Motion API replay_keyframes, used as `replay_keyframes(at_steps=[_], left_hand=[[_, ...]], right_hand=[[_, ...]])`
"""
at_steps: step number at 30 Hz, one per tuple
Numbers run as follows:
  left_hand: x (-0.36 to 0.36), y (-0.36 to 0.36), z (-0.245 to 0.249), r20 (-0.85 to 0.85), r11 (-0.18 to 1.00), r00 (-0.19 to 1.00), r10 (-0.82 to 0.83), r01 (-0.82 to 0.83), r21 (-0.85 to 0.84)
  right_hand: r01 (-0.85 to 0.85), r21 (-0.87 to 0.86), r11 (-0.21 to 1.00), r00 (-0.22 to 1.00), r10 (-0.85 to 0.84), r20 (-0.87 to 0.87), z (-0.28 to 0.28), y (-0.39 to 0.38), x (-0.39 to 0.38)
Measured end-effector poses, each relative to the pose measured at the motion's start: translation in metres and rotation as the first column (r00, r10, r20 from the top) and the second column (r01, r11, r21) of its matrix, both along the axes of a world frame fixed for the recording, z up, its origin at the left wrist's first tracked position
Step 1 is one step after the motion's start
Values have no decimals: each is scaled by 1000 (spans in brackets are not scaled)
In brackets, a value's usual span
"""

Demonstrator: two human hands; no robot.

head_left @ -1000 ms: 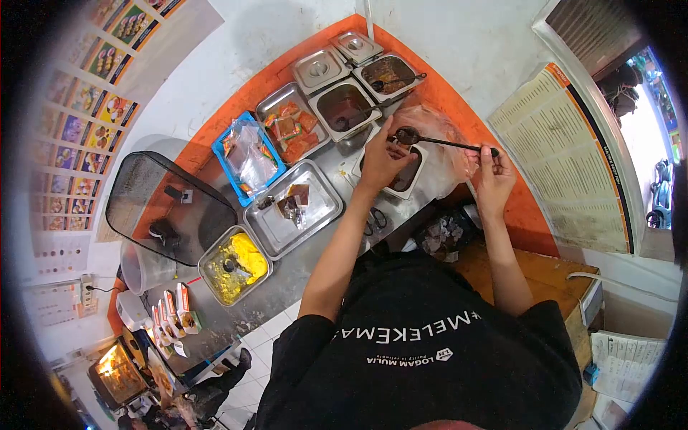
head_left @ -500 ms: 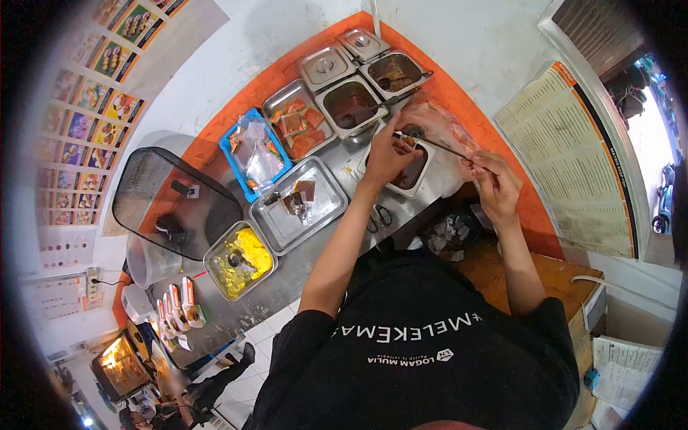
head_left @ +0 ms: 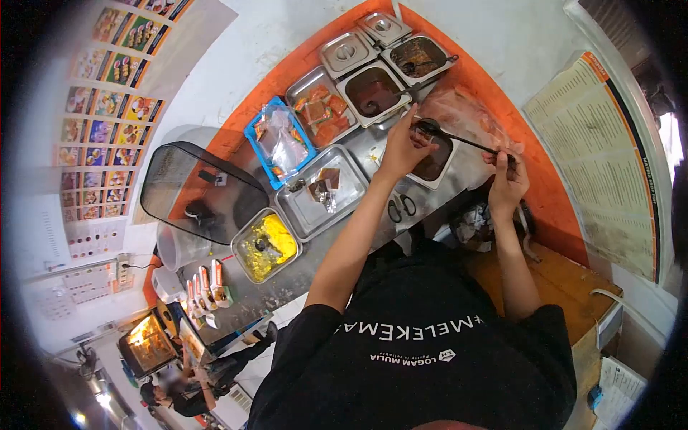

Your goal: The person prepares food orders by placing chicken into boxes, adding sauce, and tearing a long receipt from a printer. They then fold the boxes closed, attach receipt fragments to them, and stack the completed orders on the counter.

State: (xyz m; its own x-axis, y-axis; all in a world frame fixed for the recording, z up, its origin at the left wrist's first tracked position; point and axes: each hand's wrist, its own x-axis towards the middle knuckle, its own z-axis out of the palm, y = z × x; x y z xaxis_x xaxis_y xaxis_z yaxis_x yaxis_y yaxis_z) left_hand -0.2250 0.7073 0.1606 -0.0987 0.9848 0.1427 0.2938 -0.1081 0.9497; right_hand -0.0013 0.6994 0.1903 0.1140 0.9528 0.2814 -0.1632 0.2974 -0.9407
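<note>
My right hand grips the end of a long black ladle held level over a white square tub of dark sauce. My left hand is at the ladle's bowl, fingers pinched on what looks like a small clear bag. A flat steel tray to the left holds a few small bags of dark sauce.
Steel pans line the orange counter: yellow food, orange packets, dark sauces, lidded pans. A blue basket, scissors, a black mesh cover and a big clear bag lie around. Another person stands below left.
The ladle, tipped toward my left hand half a second ago, is level again. My right hand has moved back out along the handle. My head has shifted, so the counter sits further right.
</note>
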Motion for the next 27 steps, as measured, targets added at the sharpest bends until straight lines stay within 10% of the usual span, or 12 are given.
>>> replay_keyframes(at_steps=[8, 15, 18, 20, 21, 24, 26, 27], left_hand=[[-7, -2, 7, -123, 994, 992, 36, -49, -101], [-32, -8, 1, -100, 996, 992, 79, -82, -28], [-45, -27, 23, -123, 997, 989, 78, -79, 2], [-54, -44, 40, -74, 998, 997, 23, -18, 67], [-56, -55, 50, -46, 995, 999, 16, -11, 102], [-61, -95, 95, -49, 997, 999, -10, 14, 74], [-67, -126, 116, 24, 997, 1000, -4, 2, 77], [-73, -143, 123, 88, 997, 996, -25, 18, 81]], right_hand=[[-81, -393, 916, 799, -176, -575, -56, -4, -9], [-43, -539, 841, 710, -354, -608, -86, 1, -15], [-50, -487, 872, 912, -160, -379, -107, 5, -10], [-102, -436, 894, 979, 169, 117, -111, 4, -13], [-54, -323, 945, 809, 231, 540, -65, -3, -20], [-143, 139, 980, 747, 15, 665, -10, -18, -60], [-373, -4, 928, 783, 317, 535, 25, -38, -102], [-585, -162, 795, 771, 607, 193, 31, -49, -124]])
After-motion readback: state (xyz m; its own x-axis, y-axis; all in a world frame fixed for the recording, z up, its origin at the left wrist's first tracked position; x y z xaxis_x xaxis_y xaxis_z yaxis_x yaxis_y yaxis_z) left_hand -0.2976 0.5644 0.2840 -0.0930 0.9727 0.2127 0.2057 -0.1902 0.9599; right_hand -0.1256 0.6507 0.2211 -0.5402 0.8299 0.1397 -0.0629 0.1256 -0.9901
